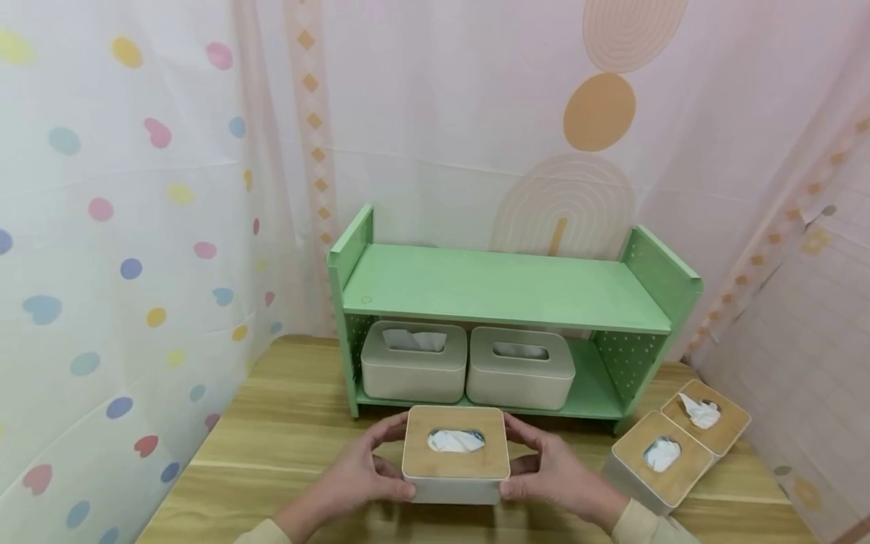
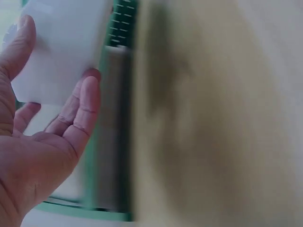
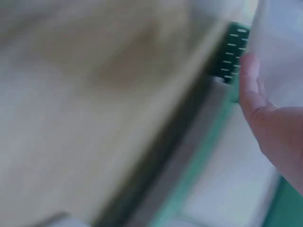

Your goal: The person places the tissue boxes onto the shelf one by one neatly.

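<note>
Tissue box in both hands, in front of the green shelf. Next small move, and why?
Probably raise the wood-topped box toward the upper shelf: the left hand and right hand hold its opposite sides, and two beige boxes take up most of the lower shelf, where the gap at right looks too narrow.

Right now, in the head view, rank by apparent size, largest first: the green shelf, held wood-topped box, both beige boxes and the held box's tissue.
1. Green shelf
2. Held wood-topped box, left beige box, right beige box: too alike to rank, the held one being nearer.
3. Held box's tissue
</note>
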### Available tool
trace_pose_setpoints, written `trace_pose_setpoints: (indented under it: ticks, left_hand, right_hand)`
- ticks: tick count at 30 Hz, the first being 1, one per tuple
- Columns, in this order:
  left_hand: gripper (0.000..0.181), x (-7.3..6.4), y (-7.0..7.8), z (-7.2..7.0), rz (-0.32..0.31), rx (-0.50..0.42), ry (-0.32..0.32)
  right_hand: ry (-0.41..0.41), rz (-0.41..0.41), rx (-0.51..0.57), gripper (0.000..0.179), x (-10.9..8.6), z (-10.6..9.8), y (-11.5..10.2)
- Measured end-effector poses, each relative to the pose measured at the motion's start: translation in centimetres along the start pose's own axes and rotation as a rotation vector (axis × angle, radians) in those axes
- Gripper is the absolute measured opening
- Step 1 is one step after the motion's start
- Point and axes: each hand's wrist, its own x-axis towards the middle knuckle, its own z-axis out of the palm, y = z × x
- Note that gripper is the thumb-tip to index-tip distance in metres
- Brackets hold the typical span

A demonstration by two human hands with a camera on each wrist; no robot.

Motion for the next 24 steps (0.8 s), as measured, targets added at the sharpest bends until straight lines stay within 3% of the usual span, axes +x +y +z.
trace_pose_setpoints:
  ticks: [8,16,20,24]
  left_hand:
    - [0.112,-0.7,7.5,-2.2,0.076,0.119,0.069]
    - [0.106,0.0,14.6,-5.4,0.118,0.265,0.120]
    - [0.100,1.1,16.9,-7.0,0.143,0.325,0.144]
    - [0.095,2.6,17.8,-8.0,0.149,0.321,0.143]
  right_hand:
    - [0.030,-0.075,-0.156,0.106,1.0,-0.9,-7.3]
    - [0.082,-0.120,-0.362,0.104,3.5,-2.8,-14.8]
    - [0.085,-0.124,-0.415,0.102,4.9,-3.7,-17.7]
    - [0.079,-0.113,-0.438,0.098,6.2,-4.5,-19.1]
